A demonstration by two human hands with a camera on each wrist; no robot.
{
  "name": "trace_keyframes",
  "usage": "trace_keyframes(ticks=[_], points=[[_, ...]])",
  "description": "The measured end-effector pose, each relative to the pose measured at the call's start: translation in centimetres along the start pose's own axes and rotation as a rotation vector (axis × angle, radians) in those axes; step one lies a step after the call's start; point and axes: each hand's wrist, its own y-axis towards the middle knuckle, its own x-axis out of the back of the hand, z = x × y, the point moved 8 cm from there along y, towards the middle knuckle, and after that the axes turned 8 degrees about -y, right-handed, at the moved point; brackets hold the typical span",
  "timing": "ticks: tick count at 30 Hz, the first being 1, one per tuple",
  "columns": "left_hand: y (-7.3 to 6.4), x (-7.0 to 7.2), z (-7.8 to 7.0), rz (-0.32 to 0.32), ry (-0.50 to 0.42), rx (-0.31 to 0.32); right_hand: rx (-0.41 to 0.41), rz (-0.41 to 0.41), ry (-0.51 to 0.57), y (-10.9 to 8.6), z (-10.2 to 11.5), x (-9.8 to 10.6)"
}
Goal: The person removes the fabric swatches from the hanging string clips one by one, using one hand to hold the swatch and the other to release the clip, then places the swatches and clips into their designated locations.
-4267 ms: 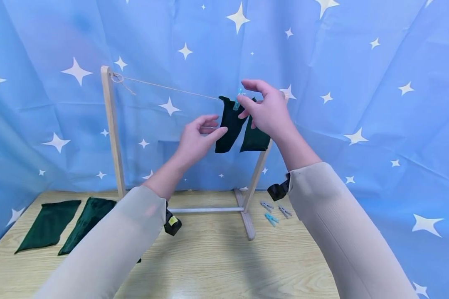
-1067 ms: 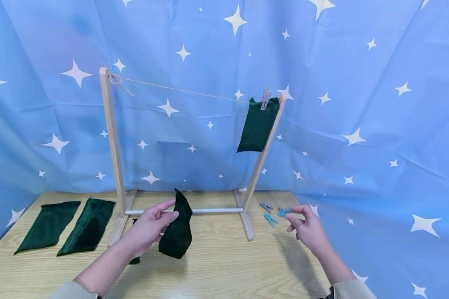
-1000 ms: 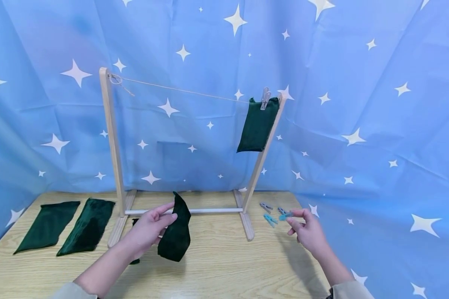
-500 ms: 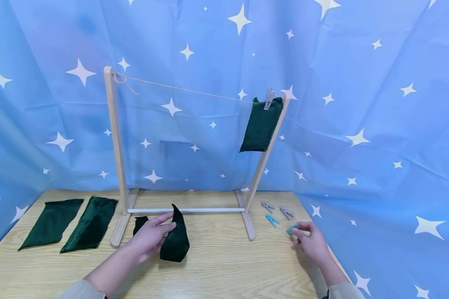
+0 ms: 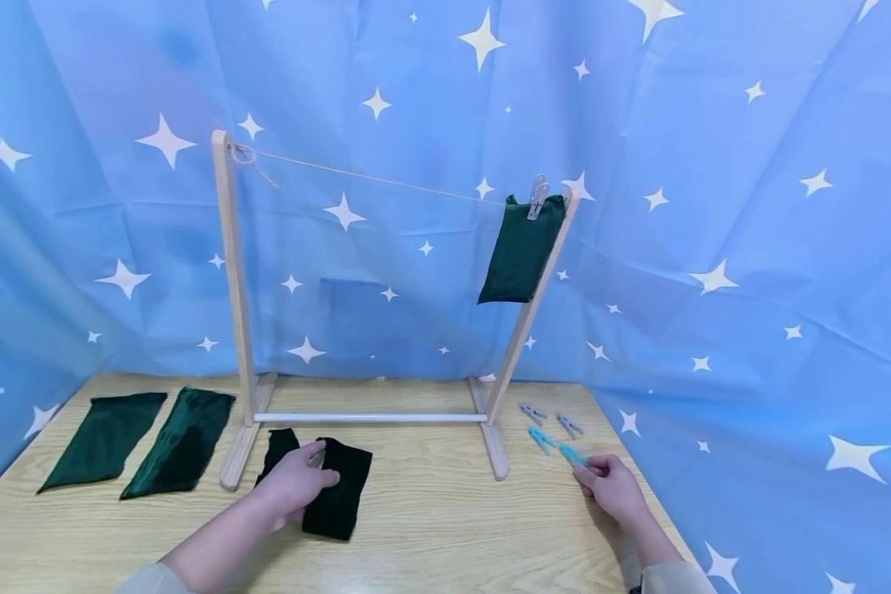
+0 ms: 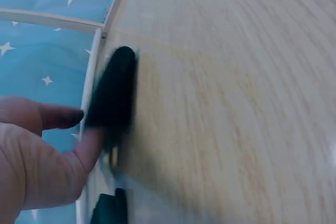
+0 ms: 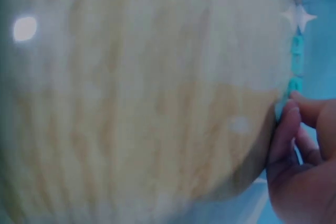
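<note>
In the head view my left hand [image 5: 293, 487] pinches a dark green cloth [image 5: 341, 495] by its upper edge, low over the table. The left wrist view shows the cloth [image 6: 113, 90] blurred at my thumb and fingertips. Half covered by this hand, another green cloth [image 5: 278, 450] lies beside it. At the right, my right hand [image 5: 615, 493] pinches a teal clothespin [image 5: 570, 454] at table level. Another teal clothespin [image 5: 540, 440] and two grey clothespins [image 5: 532, 412] lie just beyond it. A green cloth [image 5: 523, 252] hangs from the line under a clear clothespin [image 5: 538, 198].
A wooden stand [image 5: 233, 280] with a string [image 5: 371, 176] between its posts stands at the back. Its white crossbar [image 5: 408, 418] runs low behind my left hand. Two green cloths [image 5: 104, 441] lie flat at the left of the table [image 5: 453, 536]. A starry blue backdrop [image 5: 386, 99] hangs behind.
Earlier both hands were at the line, where the teal clothespin was on a second cloth. Since then that cloth and clothespin came off the line, and both hands have lowered them toward the table.
</note>
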Motion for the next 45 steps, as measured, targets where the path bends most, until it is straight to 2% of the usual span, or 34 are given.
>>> trace_keyframes(ticks=[4, 6, 8, 11, 15, 18, 21, 24, 26, 30, 32, 38, 42, 45], points=[[-0.5, 0.0, -0.9, 0.054, 0.148, -0.07, 0.012, 0.014, -0.036, 0.2, -0.3, -0.3], [-0.8, 0.0, -1.4, 0.074, 0.169, -0.114, 0.008, 0.012, -0.032, 0.3, -0.5, -0.3], [-1.1, -0.1, -1.8, 0.085, 0.135, -0.134, 0.01, 0.003, -0.039, 0.4, -0.6, -0.3], [-1.3, 0.1, -1.8, 0.077, 0.077, -0.125, 0.007, -0.006, -0.043, 0.5, -0.7, -0.4], [-1.2, 0.2, -1.1, 0.076, -0.014, -0.091, 0.0, -0.008, -0.037, 0.4, -0.6, -0.4], [-1.1, 0.2, -0.5, 0.063, -0.046, -0.076, -0.002, -0.006, -0.031, 0.3, -0.5, -0.4], [-1.1, 0.2, -0.1, 0.032, -0.019, -0.065, 0.0, -0.007, -0.039, 0.2, -0.5, -0.4], [-1.3, 0.0, 0.0, 0.029, 0.03, -0.059, 0.004, -0.011, -0.053, 0.1, -0.3, -0.3], [-1.5, -0.2, 0.0, 0.044, 0.081, -0.066, 0.005, -0.013, -0.061, 0.1, -0.3, -0.2], [-1.9, -0.8, -0.1, 0.054, 0.246, -0.11, 0.004, -0.008, -0.061, 0.0, -0.2, -0.2], [-2.2, -1.0, -0.2, 0.031, 0.362, -0.14, 0.002, -0.006, -0.06, -0.1, -0.2, -0.1], [-2.9, -0.8, -0.5, -0.056, 0.596, -0.188, -0.004, -0.005, -0.066, -0.1, -0.3, -0.1], [-3.2, -0.3, -1.4, -0.092, 0.783, -0.286, -0.014, 0.005, -0.079, -0.2, -0.3, -0.1], [-3.1, -0.5, -1.6, -0.045, 0.871, -0.342, -0.014, 0.005, -0.095, -0.3, -0.1, 0.0]])
